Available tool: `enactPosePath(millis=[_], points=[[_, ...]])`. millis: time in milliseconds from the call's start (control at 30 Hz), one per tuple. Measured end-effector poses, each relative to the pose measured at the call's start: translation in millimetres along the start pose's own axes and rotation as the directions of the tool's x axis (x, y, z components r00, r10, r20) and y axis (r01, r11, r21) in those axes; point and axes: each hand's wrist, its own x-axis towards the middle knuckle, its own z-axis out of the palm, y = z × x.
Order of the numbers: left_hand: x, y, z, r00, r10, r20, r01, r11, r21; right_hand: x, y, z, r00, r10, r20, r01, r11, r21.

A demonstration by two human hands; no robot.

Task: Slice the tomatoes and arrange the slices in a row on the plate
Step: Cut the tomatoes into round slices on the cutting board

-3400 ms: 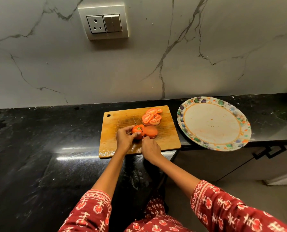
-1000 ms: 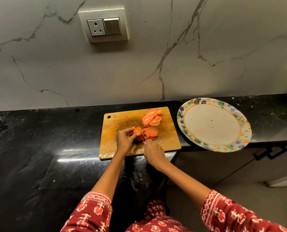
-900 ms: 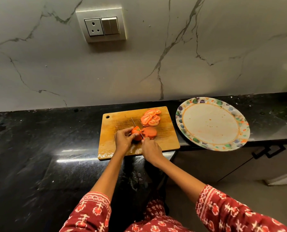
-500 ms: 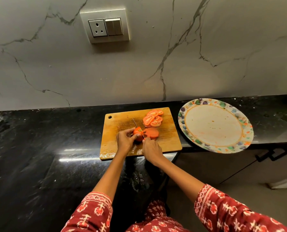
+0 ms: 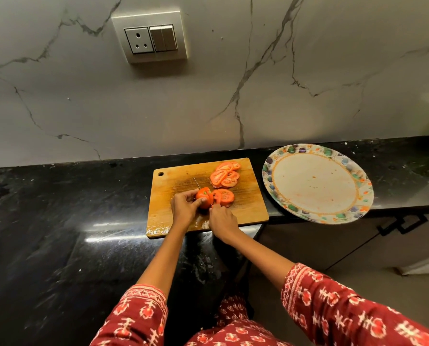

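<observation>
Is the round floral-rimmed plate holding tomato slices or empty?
Empty: the round floral-rimmed plate shows only faint smears; slices lie on the wooden cutting board.

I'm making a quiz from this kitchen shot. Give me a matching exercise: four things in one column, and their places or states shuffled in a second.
Things:
1. plate
2. pile of slices
3. tomato end
4. knife

States:
A. held steady by the left hand
B. bare of slices, right of the cutting board
C. lying at the board's far right corner
D. gripped by the right hand, blade in the tomato

Pairs: 1-B, 2-C, 3-A, 4-D
</observation>
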Motion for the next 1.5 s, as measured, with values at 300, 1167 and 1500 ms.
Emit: enactPosePath(millis=[300,1167,1500], points=[[3.3,-5.2,-4.4,1.0,-0.002,-0.011,0.002,0.999,0.035,-33.7,36.9,17.7,0.999,-0.041,0.02,0.043,0.994,-0.1],[-11.4,-8.6,-11.1,0.996,0.086,0.032,-0.087,0.995,0.037,-26.6,20.5,-2.5,0.998,0.034,0.05,-0.034,0.999,-0.016],[-22.2,-13.2,-6.1,0.994,0.108,-0.015,-0.108,0.994,0.01,-27.8,22.6,11.4,0.993,-0.103,-0.054,0.087,0.966,-0.244]])
